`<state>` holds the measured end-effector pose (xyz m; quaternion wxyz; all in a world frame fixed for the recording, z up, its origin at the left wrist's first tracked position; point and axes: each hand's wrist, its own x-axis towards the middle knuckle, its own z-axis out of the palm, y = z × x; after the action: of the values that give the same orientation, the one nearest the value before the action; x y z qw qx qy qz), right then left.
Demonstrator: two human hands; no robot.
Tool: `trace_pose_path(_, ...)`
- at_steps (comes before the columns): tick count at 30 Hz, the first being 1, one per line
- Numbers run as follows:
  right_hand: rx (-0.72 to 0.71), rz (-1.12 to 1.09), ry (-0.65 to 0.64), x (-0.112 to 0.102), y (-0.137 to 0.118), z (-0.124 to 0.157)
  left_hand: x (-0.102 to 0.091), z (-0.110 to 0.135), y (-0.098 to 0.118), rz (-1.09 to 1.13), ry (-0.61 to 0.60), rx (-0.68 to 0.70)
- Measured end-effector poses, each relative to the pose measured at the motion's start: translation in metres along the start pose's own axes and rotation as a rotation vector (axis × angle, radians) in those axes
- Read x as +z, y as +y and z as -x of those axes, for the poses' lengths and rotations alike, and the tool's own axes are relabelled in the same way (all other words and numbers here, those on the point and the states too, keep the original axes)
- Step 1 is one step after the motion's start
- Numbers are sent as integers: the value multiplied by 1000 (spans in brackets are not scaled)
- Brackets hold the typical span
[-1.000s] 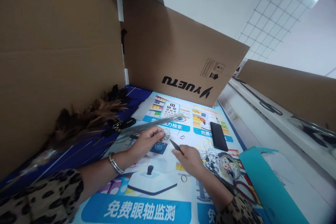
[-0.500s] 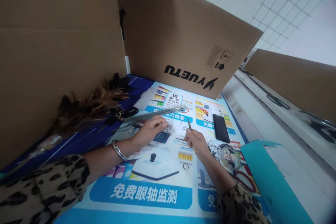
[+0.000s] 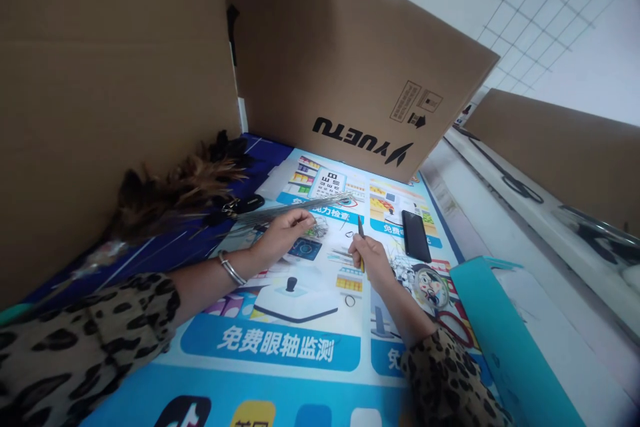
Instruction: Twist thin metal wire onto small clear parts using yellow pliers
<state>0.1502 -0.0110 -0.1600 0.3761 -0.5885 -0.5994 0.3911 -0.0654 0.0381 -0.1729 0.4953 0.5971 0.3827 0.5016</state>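
Observation:
My left hand (image 3: 286, 231) rests on the printed poster (image 3: 280, 347), fingers pinched over a small clump of thin wire pieces (image 3: 318, 227). It wears a silver bangle (image 3: 231, 268). My right hand (image 3: 371, 260) grips small pliers (image 3: 361, 229), tip pointing up and away, just right of the left hand. A bundle of long thin metal wires (image 3: 300, 206) lies behind the left hand. Small black rings (image 3: 351, 300) lie on the poster near the right wrist.
Brown feathers (image 3: 180, 187) are heaped at the left against tall cardboard panels (image 3: 350, 67). A black phone (image 3: 416, 235) lies to the right. A round tin (image 3: 431, 285), red scissors (image 3: 457, 333) and a teal box (image 3: 505, 347) sit by my right forearm.
My right hand turned the pliers from lying leftward to pointing upward and moved slightly away from me. The left hand stayed pinched on the wire clump. The camera tilted down a little.

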Motion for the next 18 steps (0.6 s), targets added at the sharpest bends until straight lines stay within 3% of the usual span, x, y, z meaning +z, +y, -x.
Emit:
trace_pose_path(6, -66, 237, -12, 3, 3, 1, 1, -2, -4, -53, -10, 37)
trace_pose_path(9, -125, 395, -33, 3, 0, 4, 1, -3, -5, -110, -83, 57)
trace_pose_path(18, -335, 795, -161, -2, -15, 17, -4, 2, -7, -169, -111, 68)
